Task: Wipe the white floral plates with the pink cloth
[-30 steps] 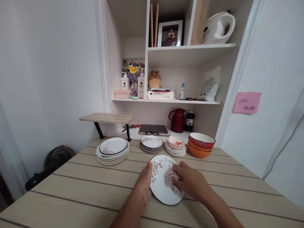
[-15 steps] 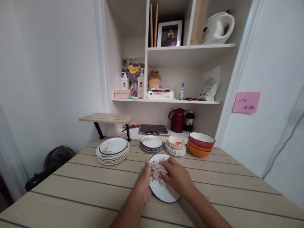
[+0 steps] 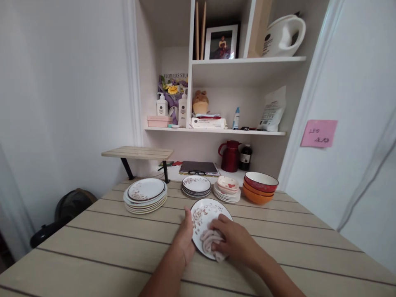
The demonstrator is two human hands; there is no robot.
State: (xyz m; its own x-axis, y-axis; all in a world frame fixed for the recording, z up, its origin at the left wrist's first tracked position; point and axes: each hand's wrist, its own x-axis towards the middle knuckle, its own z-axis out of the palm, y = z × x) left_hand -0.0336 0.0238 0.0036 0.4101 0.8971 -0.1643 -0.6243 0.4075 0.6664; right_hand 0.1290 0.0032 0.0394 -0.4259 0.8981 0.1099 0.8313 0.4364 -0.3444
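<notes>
A white plate [image 3: 202, 218] with a brown floral print and dark rim is tilted up towards me, low over the table. Its left edge rests in my left hand [image 3: 185, 235], thumb up along the rim and the other fingers hidden beneath. Bunched in my right hand [image 3: 230, 239] is a pale pinkish cloth [image 3: 211, 241], pressed on the lower part of the plate's face. My right fingers are closed round the cloth.
Behind the plate stand a stack of large plates [image 3: 145, 190], a stack of smaller plates [image 3: 196, 185], small dishes [image 3: 228, 184] on saucers, and stacked bowls [image 3: 260, 189]. Farther back are a laptop [image 3: 199, 167], a red jug [image 3: 230, 156] and a small raised stand [image 3: 139, 152].
My right hand has moved the cloth from the upper left of the plate down to its lower part, uncovering the floral print. My left hand still holds the plate's edge.
</notes>
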